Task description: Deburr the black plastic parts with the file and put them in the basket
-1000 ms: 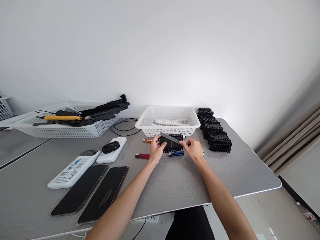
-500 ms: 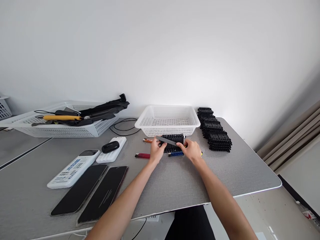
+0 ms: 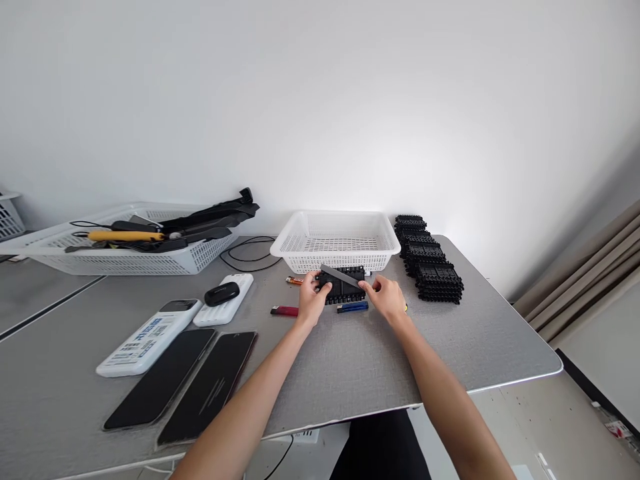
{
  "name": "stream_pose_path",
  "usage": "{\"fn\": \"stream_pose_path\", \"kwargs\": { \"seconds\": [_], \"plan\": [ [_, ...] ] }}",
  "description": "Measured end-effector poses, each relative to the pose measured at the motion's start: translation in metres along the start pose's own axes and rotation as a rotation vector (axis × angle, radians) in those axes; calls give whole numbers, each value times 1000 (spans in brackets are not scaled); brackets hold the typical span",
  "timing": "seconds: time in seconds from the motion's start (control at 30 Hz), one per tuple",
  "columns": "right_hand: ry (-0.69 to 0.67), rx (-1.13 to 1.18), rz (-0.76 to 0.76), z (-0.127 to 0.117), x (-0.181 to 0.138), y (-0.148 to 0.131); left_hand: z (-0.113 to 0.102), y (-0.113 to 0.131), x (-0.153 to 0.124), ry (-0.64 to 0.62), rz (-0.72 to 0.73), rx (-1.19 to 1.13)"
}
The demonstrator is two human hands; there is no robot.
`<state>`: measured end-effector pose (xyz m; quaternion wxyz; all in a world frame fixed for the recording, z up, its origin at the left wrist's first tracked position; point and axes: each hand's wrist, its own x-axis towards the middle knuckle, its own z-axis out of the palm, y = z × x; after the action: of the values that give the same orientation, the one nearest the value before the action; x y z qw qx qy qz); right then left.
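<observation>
The left hand [image 3: 313, 301] grips a toothed black plastic panel [image 3: 347, 291], the right hand [image 3: 386, 299] pinching a flat grey file [image 3: 339, 274] across it, a slim blue lighter [image 3: 353, 307] nearby on the mottled grey table [image 3: 355, 367], a perforated white plastic basket [image 3: 337, 261] behind.

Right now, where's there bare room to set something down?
Gray tabletop is bare between your left forearm and right forearm, and right of the latter, in front of the black stack. It's crowded around your left hand and right hand, with the black panel and blue item, and leftward among phones and power banks.
</observation>
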<state>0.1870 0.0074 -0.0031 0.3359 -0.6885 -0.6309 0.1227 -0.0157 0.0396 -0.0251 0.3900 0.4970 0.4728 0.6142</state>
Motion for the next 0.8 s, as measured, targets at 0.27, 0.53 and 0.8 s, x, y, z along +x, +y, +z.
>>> {"fn": "stream_pose_path", "kwargs": {
  "seconds": [0.27,0.53,0.8],
  "plan": [
    [85,-11,69,-9,8,11,0,-3,3,39,-49,-32],
    [32,-2,16,-3,3,2,-1,-1,3,18,-25,-41],
    [68,41,54,-10,6,7,-1,-1,3,28,-44,-15]
  ]
}}
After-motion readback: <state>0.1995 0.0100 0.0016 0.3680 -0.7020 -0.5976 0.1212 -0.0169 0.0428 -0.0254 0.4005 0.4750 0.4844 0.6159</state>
